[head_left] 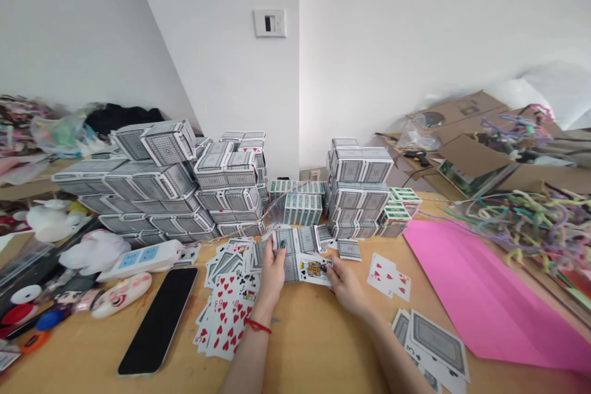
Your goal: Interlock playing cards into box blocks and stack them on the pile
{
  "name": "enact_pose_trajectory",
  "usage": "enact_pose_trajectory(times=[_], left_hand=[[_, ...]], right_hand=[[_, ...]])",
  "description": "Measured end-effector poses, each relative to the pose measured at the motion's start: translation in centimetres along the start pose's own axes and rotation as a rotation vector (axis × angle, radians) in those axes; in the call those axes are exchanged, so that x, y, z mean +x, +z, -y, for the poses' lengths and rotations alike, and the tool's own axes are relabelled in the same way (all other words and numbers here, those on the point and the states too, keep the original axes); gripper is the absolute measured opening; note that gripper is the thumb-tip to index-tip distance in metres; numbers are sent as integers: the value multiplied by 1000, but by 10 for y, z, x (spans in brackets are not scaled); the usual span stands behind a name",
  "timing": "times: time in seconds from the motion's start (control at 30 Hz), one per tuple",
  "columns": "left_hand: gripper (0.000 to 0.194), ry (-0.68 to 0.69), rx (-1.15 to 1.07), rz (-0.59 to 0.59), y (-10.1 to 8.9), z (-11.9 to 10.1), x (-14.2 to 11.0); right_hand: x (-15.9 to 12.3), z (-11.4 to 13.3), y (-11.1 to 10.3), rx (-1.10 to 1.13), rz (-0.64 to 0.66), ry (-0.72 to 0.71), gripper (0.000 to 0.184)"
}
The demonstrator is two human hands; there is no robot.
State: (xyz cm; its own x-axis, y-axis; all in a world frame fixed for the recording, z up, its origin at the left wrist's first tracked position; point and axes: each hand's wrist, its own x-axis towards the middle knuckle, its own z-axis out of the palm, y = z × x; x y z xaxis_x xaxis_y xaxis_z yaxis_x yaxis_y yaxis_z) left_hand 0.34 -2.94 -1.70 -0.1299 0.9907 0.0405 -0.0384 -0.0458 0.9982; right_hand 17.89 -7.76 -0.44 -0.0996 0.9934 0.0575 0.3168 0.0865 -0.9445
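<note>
My left hand [274, 272] is closed around grey-backed playing cards [290, 263], its thumb lying on their backs. My right hand [342, 282] pinches the right edge of a face-up picture card [311, 268], which touches the grey-backed cards on its left. Just beyond lie more grey-backed cards [306, 239] and a small card stack [349, 250]. Left of my left wrist is a loose pile of face-up cards [228, 315], many of them hearts. A few red number cards [388, 276] rest to the right of my right hand.
Tall stacks of grey card bundles stand at the left [150, 188] and right [361, 188], with green card boxes [302, 208] between them. A black phone [159, 320], a power strip [145, 258], pink paper [489, 301], spread cards [436, 345] and tangled pipe cleaners [530, 221] surround the work spot.
</note>
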Motion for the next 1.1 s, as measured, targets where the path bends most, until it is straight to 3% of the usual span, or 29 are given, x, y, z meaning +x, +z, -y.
enact_pose_trajectory(times=[0.77, 1.1], left_hand=[[43, 3, 153, 61, 2, -4, 0], [44, -49, 8, 16, 4, -3, -1]], right_hand=[[2, 10, -8, -43, 127, 18, 21], [1, 1, -3, 205, 68, 132, 39]])
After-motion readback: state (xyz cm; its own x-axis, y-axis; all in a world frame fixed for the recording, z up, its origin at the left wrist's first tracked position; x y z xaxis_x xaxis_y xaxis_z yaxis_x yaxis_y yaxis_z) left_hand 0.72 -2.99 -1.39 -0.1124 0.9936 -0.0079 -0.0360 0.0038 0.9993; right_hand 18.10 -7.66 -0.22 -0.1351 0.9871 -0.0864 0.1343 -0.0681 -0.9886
